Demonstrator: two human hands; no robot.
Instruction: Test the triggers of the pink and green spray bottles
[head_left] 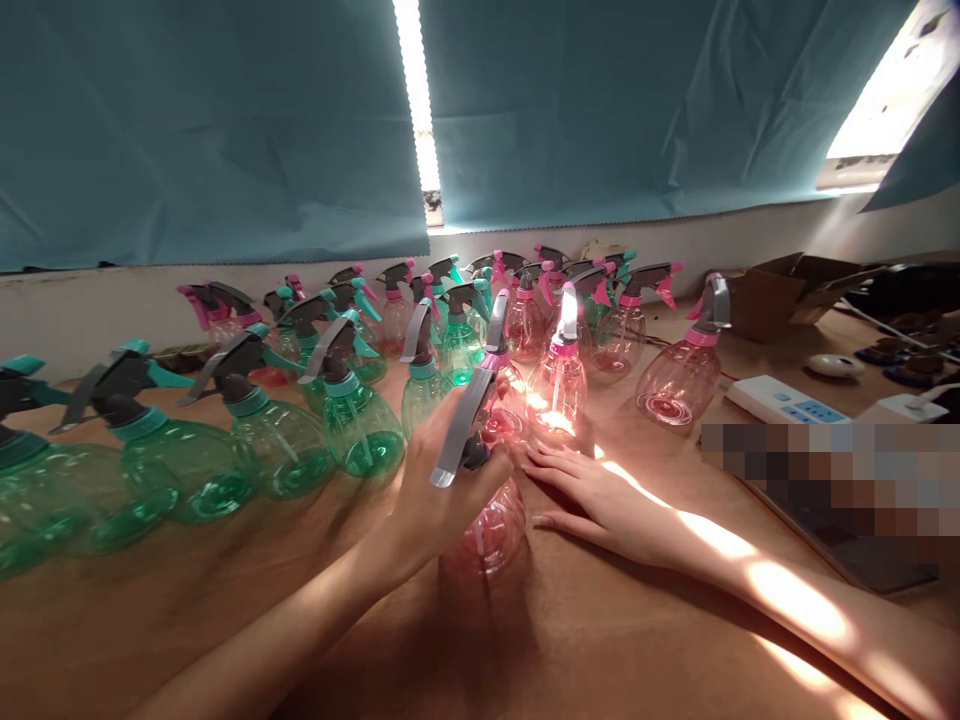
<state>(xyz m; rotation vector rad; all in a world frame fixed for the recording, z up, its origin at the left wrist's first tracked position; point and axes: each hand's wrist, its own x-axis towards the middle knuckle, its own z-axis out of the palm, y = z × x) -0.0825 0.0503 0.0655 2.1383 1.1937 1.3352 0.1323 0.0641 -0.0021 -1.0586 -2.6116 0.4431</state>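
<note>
A pink spray bottle (491, 535) with a grey trigger head stands in front of me on the table. My left hand (442, 490) is wrapped round its neck, just under the spray head, and hides the collar. To the right of that bottle my right hand (581, 490) lies low over the tabletop, fingers stretched out and apart, with nothing in it. Its fingertips are close to the bottle. Just behind the hands stand a sunlit pink spray bottle (559, 385) and another pink one, partly covered by the held bottle's head.
Several green spray bottles (364, 430) line the left side, with more pink and green ones behind. At the right are a pink bottle (679, 380), a white power strip (787, 402), a white mouse (835, 366) and a cardboard box (784, 300). Blue curtains (600, 110) hang behind.
</note>
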